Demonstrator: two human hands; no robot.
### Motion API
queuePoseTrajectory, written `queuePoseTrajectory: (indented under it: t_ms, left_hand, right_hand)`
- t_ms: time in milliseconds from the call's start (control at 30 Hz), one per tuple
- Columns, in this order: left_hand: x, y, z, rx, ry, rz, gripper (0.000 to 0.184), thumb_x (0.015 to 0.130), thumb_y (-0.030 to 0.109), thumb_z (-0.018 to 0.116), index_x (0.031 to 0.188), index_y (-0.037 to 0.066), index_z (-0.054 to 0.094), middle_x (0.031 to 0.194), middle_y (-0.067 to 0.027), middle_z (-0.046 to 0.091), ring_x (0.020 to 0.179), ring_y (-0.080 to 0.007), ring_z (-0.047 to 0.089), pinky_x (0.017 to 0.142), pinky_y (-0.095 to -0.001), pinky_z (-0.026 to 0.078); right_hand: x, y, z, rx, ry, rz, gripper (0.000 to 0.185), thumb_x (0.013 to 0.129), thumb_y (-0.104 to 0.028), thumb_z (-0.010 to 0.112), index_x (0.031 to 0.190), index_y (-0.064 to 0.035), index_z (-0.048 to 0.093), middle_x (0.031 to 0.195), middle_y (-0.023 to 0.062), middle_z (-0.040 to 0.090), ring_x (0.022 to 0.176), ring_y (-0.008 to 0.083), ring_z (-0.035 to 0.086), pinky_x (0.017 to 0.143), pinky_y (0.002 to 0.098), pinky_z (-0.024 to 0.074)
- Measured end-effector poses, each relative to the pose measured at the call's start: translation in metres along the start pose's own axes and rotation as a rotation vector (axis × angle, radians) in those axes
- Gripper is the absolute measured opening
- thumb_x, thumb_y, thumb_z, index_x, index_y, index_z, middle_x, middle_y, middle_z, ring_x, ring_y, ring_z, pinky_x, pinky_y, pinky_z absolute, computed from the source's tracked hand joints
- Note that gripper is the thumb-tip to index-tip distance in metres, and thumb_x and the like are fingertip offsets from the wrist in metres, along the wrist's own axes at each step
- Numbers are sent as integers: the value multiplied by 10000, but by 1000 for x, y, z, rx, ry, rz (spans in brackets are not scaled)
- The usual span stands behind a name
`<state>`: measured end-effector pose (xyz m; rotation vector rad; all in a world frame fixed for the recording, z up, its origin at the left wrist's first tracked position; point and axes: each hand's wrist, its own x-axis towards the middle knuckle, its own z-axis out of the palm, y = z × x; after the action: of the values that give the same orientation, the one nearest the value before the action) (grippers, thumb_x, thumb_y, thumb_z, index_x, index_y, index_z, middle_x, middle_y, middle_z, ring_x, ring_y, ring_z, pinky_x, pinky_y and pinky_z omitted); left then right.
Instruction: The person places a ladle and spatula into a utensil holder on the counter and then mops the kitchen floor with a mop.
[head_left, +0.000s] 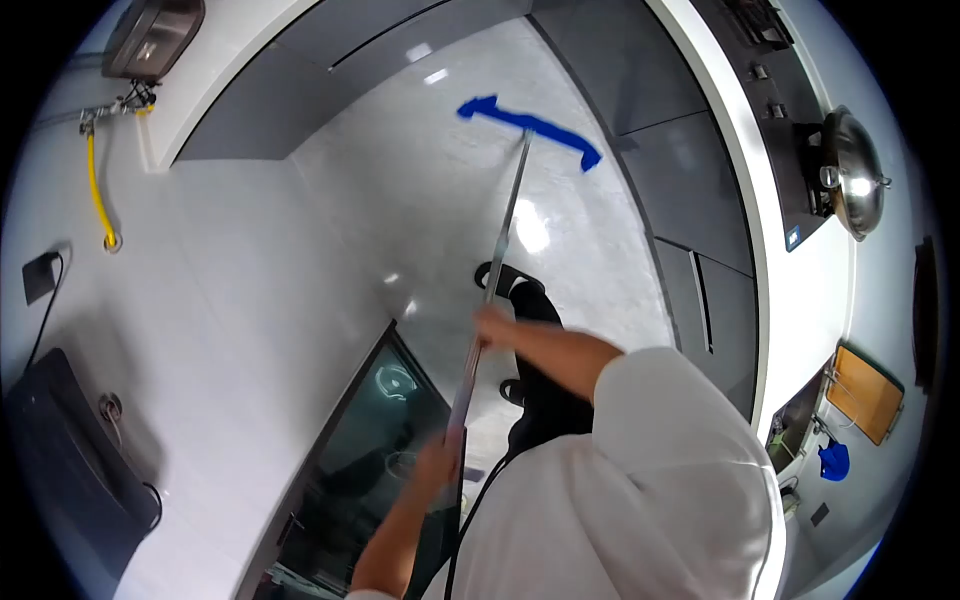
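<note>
A long-handled mop point(504, 235) with a metal pole slants up and away from me, its wide blue head point(530, 125) on the pale, glossy floor. My right hand point(495, 327) is closed around the middle of the pole. Lower down, my left hand point(437, 461) grips near the pole's end, slightly blurred. Beyond my right hand, one dark slipper point(510, 276) shows beside the pole; the other point(512, 391) is nearer to me.
Grey cabinets point(690, 180) border the floor at right and far side. A dark glass door point(370, 450) stands at lower left. A lidded wok point(857, 175) sits on the right counter's stove. A yellow hose point(97, 190) runs along the left wall.
</note>
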<state>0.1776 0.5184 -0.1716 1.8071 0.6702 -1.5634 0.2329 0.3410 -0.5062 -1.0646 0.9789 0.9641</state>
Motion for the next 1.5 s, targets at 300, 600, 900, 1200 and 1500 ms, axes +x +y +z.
queuePoseTrajectory:
  t_ms: [300, 600, 900, 1200, 1500]
  left_hand:
    - [55, 16, 35, -362, 78, 131, 513, 998, 493, 428, 1017, 3, 579, 640, -55, 538, 483, -146, 525, 434, -311, 437]
    - [-87, -314, 243, -480, 140, -108, 456, 1000, 461, 451, 987, 43, 631, 659, -52, 574, 530, -165, 555, 481, -326, 447]
    - [-174, -344, 275, -450, 319, -44, 434, 970, 398, 485, 857, 20, 665, 601, -57, 574, 554, -191, 575, 534, -349, 446]
    - [12, -173, 112, -1097, 186, 51, 563, 952, 578, 501, 1002, 24, 587, 577, -37, 483, 424, -142, 446, 404, -315, 388]
    - [21, -246, 182, -1241, -58, -71, 535, 961, 616, 450, 1036, 88, 495, 658, -19, 480, 513, -129, 463, 461, -298, 403]
  right_hand:
    - [54, -92, -35, -733, 22, -215, 274, 897, -194, 500, 912, 68, 578, 822, 237, 642, 703, 370, 694, 589, 497, 591]
    - [-146, 281, 64, -2035, -324, -689, 253, 585, -237, 849, 709, -50, 732, 679, 130, 674, 706, 282, 697, 602, 394, 545]
    - [-209, 369, 88, -1028, -37, -67, 309, 886, -210, 565, 906, 93, 622, 860, 271, 667, 685, 377, 686, 626, 480, 563]
    - [28, 83, 158, -2101, -97, -1256, 172, 789, -216, 626, 686, -84, 668, 662, 114, 674, 625, 320, 638, 679, 498, 449]
    - [-14, 162, 165, -2301, -172, -781, 174, 818, -189, 599, 827, -109, 753, 893, 78, 730, 802, 254, 679, 741, 425, 443]
